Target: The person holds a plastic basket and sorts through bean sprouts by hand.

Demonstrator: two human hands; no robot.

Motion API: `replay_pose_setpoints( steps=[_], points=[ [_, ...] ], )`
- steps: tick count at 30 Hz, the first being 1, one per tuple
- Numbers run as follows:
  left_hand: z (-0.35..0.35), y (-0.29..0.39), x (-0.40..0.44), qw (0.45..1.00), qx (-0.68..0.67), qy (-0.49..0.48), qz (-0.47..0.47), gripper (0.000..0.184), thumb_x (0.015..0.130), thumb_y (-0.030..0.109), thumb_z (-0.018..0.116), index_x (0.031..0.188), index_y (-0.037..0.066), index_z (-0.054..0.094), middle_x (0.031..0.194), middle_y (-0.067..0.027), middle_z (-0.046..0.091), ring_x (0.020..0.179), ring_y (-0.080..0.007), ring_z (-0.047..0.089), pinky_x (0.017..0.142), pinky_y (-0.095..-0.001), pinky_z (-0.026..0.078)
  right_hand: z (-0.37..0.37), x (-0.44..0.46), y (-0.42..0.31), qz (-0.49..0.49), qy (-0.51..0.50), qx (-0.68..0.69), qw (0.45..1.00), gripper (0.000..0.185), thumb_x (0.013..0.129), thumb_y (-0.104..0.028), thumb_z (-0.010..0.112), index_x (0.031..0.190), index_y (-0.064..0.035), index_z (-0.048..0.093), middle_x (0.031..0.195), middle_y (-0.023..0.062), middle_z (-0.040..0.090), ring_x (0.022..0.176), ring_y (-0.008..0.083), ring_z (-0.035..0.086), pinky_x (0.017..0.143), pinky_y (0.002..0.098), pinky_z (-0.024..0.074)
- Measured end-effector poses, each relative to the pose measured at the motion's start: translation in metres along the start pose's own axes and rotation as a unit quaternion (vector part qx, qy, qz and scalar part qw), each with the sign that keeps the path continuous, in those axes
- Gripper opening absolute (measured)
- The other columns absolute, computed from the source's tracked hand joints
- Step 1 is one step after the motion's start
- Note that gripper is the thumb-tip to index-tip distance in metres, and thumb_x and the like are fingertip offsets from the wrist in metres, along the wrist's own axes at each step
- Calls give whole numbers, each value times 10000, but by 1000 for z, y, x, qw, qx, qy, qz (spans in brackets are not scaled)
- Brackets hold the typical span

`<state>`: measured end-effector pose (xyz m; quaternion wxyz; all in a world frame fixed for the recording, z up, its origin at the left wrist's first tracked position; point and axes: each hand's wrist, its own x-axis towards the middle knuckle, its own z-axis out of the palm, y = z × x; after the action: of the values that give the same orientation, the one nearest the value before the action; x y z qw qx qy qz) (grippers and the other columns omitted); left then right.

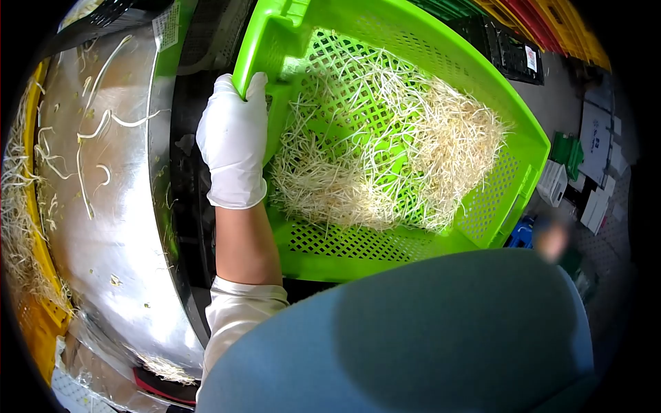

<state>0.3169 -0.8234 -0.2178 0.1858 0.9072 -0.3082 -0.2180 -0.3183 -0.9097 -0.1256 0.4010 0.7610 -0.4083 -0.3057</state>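
My left hand (234, 141), in a white glove, grips the end rim of a bright green plastic crate (520, 131), fingers closed over the edge. The crate has a mesh bottom and perforated walls, and it is tilted in my view. Inside lie bean sprouts (454, 138), heaped thickly towards the right and along the near side, thinner in the middle where the green mesh shows through. My right hand is out of view. Blue-green clothing covers the lower part of the view.
Left of the crate is a shiny metal surface (117, 227) with scattered loose sprouts. Beyond it, a yellow crate (49, 275) holds more sprouts. Stacked yellow and red crates (551, 27) and a black crate (509, 55) stand at upper right. White boxes (551, 182) lie on the floor.
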Motion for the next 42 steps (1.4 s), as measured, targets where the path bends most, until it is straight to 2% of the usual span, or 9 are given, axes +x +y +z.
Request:
replay_pose_setpoints(
  steps=[2, 3, 6, 9, 16, 23, 34, 38, 42],
  points=[
    [7, -8, 1, 998, -7, 53, 37, 317, 828, 350, 556, 883, 38, 567, 582, -27, 553, 462, -107, 489, 450, -265, 382, -72, 42, -47, 144, -98, 243, 954, 134, 727, -116, 611, 838, -45, 589, 961, 154, 583, 877, 279, 560, 753, 353, 446],
    [6, -8, 1, 998, -7, 53, 35, 317, 828, 350, 556, 883, 38, 567, 582, -27, 553, 462, -107, 489, 450, -265, 382, -67, 57, -82, 106, 116, 367, 917, 103, 661, -63, 669, 727, -47, 592, 958, 137, 603, 854, 276, 573, 751, 356, 449],
    [1, -3, -3, 1000, -12, 14, -6, 377, 825, 397, 511, 933, 38, 554, 750, -150, 623, 688, -321, 605, 618, -382, 463, -158, 132, -186, 45, 76, 575, 813, 112, 687, -89, 674, 786, -47, 644, 984, 122, 615, 879, 281, 577, 793, 350, 447],
    [0, -5, -3, 999, -10, 8, -42, 367, 822, 401, 526, 918, 48, 561, 720, -129, 622, 658, -297, 604, 601, -366, 459, -200, 194, -266, -36, 92, 580, 809, 509, 747, -210, 628, 1211, -93, 455, 1289, 148, 408, 1164, 318, 398, 959, 424, 325],
    [2, -11, -5, 992, -96, -3, -78, 323, 816, 381, 570, 865, 63, 563, 609, -79, 595, 531, -234, 574, 512, -328, 438, -246, 143, -314, -270, 64, 618, 736, 433, 684, -211, 664, 1081, -73, 560, 1280, 138, 401, 1096, 296, 439, 903, 421, 387],
    [10, -19, -3, 997, -59, 48, -27, 301, 815, 364, 579, 867, 68, 563, 596, -88, 584, 511, -232, 563, 494, -330, 434, -240, 219, -309, -33, 98, 617, 780, 521, 753, -242, 610, 1219, -82, 441, 1305, 179, 369, 1102, 338, 428, 923, 424, 372],
    [5, -12, -1, 997, -64, 8, -52, 336, 809, 391, 551, 880, 62, 558, 692, -143, 613, 639, -323, 596, 576, -385, 451, -297, 140, -304, -341, 61, 559, 754, 440, 720, -228, 600, 1113, -44, 524, 1307, 146, 367, 1123, 302, 437, 862, 435, 402],
    [3, -11, -4, 997, -51, 54, 10, 325, 817, 344, 578, 880, 25, 572, 626, -70, 588, 518, -149, 535, 504, -278, 412, -246, 145, -307, -117, 222, 637, 728, 289, 731, -207, 591, 991, -81, 583, 928, 126, 591, 828, 238, 580, 711, 379, 471],
    [-2, -8, -5, 998, -20, 55, -2, 354, 804, 380, 554, 899, 39, 558, 717, -165, 615, 681, -345, 595, 598, -389, 462, -227, 154, -324, -101, 27, 751, 652, 344, 753, -215, 580, 1055, -54, 544, 972, 124, 573, 892, 271, 551, 784, 384, 445]
  ],
)
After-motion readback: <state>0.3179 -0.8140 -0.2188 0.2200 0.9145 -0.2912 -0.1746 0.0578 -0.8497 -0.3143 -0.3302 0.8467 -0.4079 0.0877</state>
